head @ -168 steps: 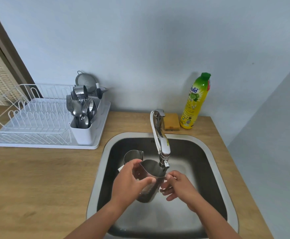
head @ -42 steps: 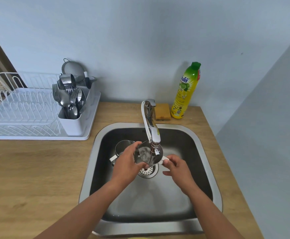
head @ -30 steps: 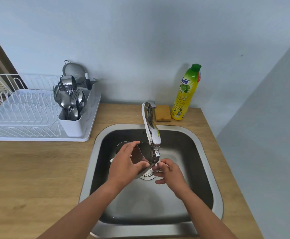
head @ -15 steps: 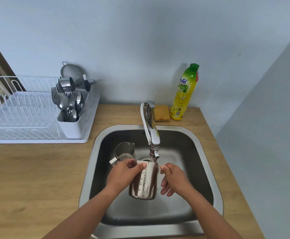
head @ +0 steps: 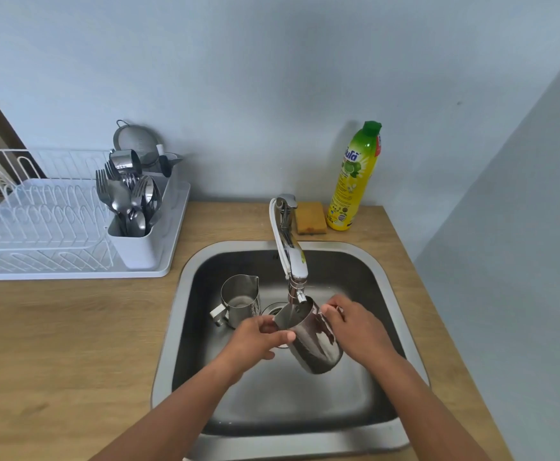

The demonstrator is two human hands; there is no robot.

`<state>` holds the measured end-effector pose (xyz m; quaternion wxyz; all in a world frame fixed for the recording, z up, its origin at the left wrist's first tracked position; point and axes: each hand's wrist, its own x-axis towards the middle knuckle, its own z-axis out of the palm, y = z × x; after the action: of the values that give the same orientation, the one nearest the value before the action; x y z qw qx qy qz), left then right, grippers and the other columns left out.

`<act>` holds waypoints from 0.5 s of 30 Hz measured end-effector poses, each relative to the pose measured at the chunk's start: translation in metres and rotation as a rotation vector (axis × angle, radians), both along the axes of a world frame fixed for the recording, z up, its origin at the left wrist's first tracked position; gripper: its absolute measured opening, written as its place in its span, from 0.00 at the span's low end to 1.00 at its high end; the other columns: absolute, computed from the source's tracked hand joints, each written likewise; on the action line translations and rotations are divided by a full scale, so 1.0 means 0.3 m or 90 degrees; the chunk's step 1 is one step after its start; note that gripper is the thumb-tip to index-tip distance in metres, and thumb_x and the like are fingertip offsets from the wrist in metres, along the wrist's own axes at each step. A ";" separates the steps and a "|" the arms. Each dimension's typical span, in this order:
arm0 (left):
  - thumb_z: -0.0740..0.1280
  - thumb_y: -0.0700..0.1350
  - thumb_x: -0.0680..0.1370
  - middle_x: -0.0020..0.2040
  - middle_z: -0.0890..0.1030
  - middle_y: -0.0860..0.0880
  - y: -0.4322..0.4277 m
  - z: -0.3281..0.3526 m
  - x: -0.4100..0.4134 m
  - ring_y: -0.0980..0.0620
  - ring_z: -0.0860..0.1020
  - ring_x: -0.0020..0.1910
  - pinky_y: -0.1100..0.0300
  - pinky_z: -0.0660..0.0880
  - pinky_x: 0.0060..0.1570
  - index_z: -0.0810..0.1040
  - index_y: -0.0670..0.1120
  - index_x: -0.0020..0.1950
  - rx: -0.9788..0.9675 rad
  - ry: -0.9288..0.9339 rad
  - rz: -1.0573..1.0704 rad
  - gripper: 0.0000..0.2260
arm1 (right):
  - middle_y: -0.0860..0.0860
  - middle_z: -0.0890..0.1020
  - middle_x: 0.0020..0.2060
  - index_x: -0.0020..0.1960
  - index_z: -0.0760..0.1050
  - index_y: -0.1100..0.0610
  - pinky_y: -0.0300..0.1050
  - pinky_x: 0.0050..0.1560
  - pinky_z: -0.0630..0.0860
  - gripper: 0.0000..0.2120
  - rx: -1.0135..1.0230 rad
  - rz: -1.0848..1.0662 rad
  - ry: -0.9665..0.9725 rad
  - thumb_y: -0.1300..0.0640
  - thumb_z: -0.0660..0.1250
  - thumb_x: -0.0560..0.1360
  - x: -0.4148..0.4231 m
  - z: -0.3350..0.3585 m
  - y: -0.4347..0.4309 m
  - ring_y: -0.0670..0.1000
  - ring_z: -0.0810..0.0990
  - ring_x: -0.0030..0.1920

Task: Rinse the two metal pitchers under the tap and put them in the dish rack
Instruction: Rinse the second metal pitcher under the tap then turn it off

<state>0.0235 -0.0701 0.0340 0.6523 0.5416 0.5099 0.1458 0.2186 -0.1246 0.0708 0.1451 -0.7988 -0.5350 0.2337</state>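
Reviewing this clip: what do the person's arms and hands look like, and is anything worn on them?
Both forearms are bare as far as the frame shows: no sleeves in view. The left hand and right hand are uncovered, with no gloves. No watch, bracelet or ring is visible on the parts that show.

left hand: bare, no glove, no ring
right hand: bare, no glove
arms: bare, no sleeves showing

A home kitchen: steel sink, dish rack, dish soap.
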 end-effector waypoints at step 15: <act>0.81 0.48 0.65 0.59 0.77 0.59 0.021 0.013 0.011 0.58 0.75 0.61 0.57 0.72 0.63 0.69 0.57 0.65 0.285 0.096 0.082 0.32 | 0.59 0.80 0.46 0.44 0.74 0.59 0.52 0.46 0.82 0.09 0.045 -0.249 0.486 0.60 0.58 0.81 -0.040 -0.113 0.020 0.54 0.79 0.44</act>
<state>0.0269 -0.0638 0.0378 0.4655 0.6486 0.5452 0.2557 0.2065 -0.1186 0.0368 0.4015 -0.7358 -0.2894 0.4622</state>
